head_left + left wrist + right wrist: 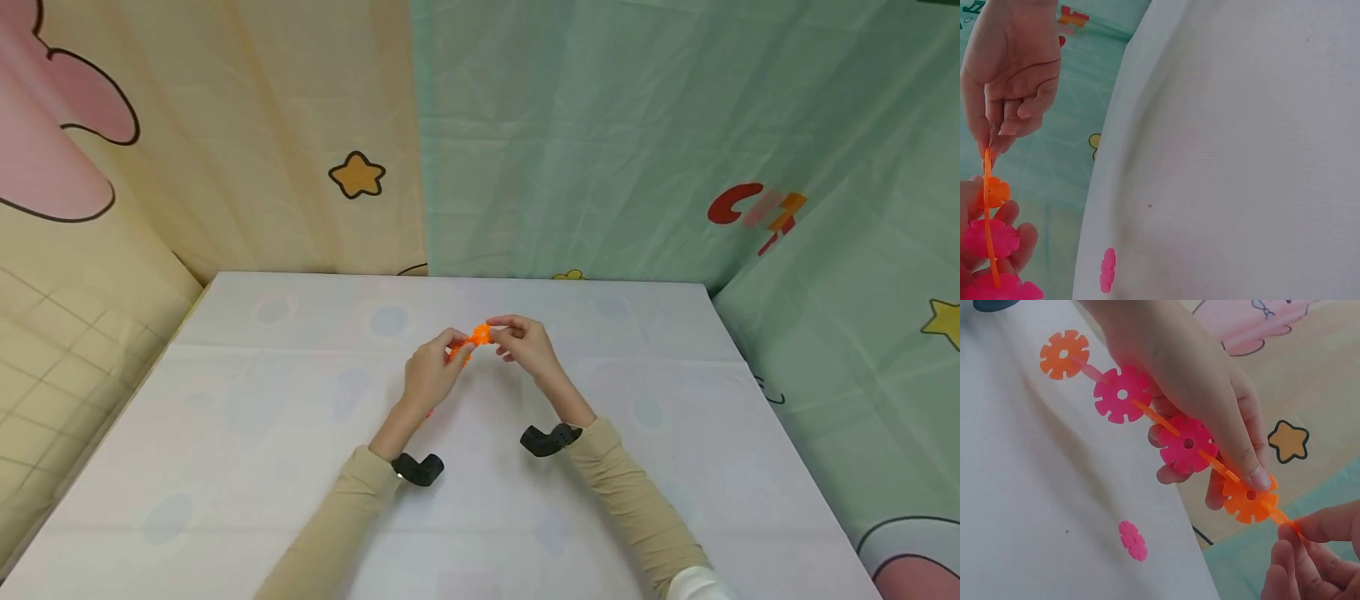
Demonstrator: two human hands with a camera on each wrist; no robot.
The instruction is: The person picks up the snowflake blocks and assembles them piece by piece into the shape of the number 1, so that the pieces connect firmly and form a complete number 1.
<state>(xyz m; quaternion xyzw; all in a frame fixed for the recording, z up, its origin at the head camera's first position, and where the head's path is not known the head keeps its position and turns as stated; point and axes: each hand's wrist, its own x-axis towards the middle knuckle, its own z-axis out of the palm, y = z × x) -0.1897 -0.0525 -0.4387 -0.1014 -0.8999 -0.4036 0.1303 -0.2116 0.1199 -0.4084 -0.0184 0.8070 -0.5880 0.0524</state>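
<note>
A chain of slotted, flower-shaped plastic discs, pink and orange, runs along under my left hand [432, 371]. In the right wrist view my left thumb and fingers pinch an orange disc [1250, 499] near the chain's far end. Behind it follow a pink disc [1186, 445], another pink disc [1121, 395] and an orange end disc [1064, 355], joined by discs seen edge-on. My right hand [528, 346] pinches the edge-on orange disc [987, 187] slotted into the held one. Both hands are raised above the table, fingertips close together.
The table [225, 433] has a white cloth with pale spots. A separate pink disc [1133, 540] shows against the white surface. Printed curtains [570, 142] hang behind and beside the table. Black wrist cameras [551, 440] are strapped to both wrists.
</note>
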